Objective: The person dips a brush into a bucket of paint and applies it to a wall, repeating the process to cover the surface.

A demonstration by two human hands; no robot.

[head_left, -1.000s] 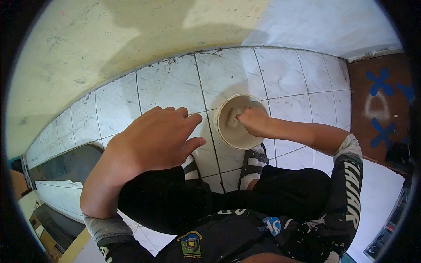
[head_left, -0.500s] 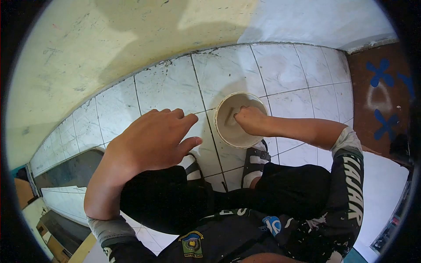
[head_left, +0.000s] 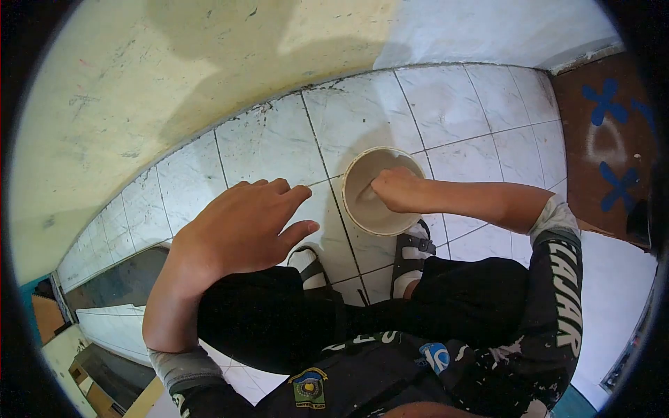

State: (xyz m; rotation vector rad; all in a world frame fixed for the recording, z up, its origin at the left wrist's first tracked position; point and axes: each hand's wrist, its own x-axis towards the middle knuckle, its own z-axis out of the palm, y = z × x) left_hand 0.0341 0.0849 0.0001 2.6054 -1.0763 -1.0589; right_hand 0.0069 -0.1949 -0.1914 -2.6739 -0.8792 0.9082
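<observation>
A round whitish bucket stands on the tiled floor in front of my feet, with pale paint-like residue on its inner wall. Inside its mouth is my right hand, fingers closed round a pale, stick-like thing that slants down into the bucket. Its lower end and exact kind are hard to make out. To the left of the bucket, my left hand hovers above my knee, palm down, thumb and fingers apart, holding nothing.
Behind the bucket rises a yellow wall, painted pale white toward the right. A brown board with blue shapes stands at the right. My sandalled feet are close to the bucket. A dark mat-like patch lies at the left.
The stick-like thing in the bucket has shifted its angle and place with a small motion of my right hand. My left hand stays nearly where it was. The view has tilted slightly.
</observation>
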